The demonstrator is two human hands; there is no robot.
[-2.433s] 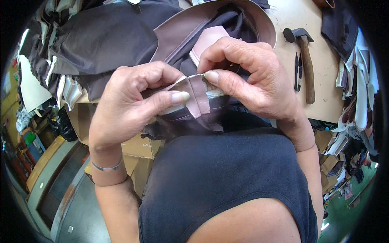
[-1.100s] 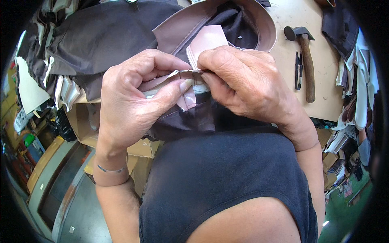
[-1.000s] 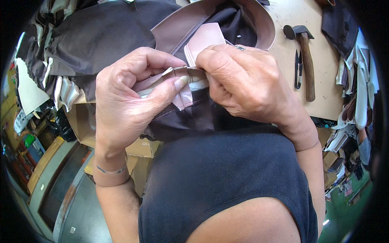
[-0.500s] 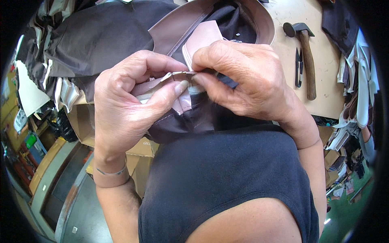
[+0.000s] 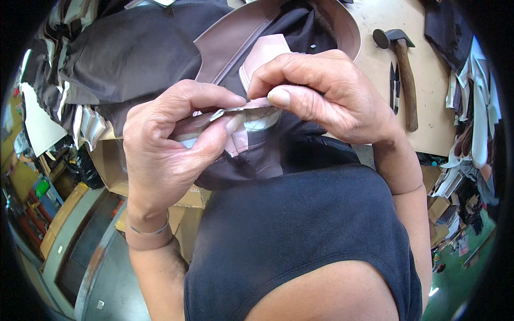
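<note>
A dark, soft bag-like piece (image 5: 257, 158) with mauve leather edging lies in front of my body. My left hand (image 5: 163, 125) pinches its upper edge between thumb and forefinger. By that thumb a small shiny metal piece (image 5: 220, 114) shows; its exact kind is hard to make out. My right hand (image 5: 334, 99) grips the same edge a little farther right, thumb against bent forefinger. A pale strip with thin stitching runs below the edge between both hands. Behind them stand a pink leather flap (image 5: 266, 51) and a wide curved mauve leather band (image 5: 227, 48).
On the tan worktable (image 5: 428, 91) to the right lie a wooden-handled hammer (image 5: 408, 85) and a pair of dark slim pointed tools (image 5: 394, 88). Dark material (image 5: 134, 53) covers the left side. Stacked leather pieces hang at both edges; a cardboard box (image 5: 112, 166) sits below left.
My right hand has moved slightly right and up along the edge, and its thumb now lies more level. The edge between my hands looks straighter, showing more pale strip.
</note>
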